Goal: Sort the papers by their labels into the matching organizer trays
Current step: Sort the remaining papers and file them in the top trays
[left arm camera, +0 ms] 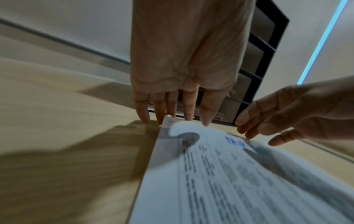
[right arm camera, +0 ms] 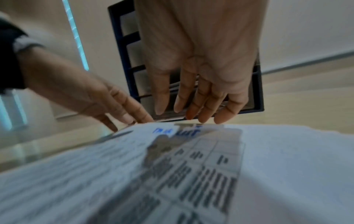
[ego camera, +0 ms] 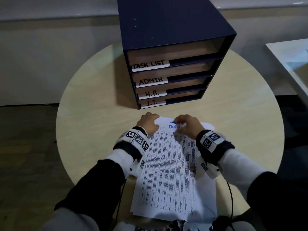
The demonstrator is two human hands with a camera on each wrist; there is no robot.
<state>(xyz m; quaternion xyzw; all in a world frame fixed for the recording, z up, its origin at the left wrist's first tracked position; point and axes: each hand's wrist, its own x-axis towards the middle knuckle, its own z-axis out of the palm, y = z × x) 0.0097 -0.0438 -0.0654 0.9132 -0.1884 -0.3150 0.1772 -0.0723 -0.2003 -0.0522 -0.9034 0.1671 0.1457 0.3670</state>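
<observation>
Round light-wood counter [ego camera: 86,124], everything on it. At the far side stands the dark blue organizer [ego camera: 168,34], four trays open toward the person, tagged top to bottom TASK LIST [ego camera: 150,65], ADMIN [ego camera: 150,80], H.R. [ego camera: 152,93], I.T. [ego camera: 152,103]. The wrist views show some sheets already in the lower trays; the count is unreadable.

The paper stack [ego camera: 168,172] lies flat at the near edge, its far end just short of the organizer base. The top sheet is a printed table with a blue handwritten label [ego camera: 172,126] at its far end. Label is partly covered and blurred; it looks like "Task", so my guess is it goes in the top tray.

Left hand [ego camera: 148,124]: fingers straight, tips down at the far-left corner of the stack, some on the counter and some at the paper edge. Gripping nothing.
Right hand [ego camera: 186,125]: fingers relaxed and slightly bent, tips at the far edge right over the label. Nothing pinched yet.

Step in hand, as I judge it: peel off the top sheet.
- Pin the stack with the left fingertips and let the right lift a single far corner.
- Check that only one sheet comes up; the edges below are fanned out, so double picks are likely.
- Uncover the label and read it fully before committing.
- Hold the sheet flat with both hands and feed it short edge first, level with the tray floor so it doesn't buckle on the lip.
</observation>
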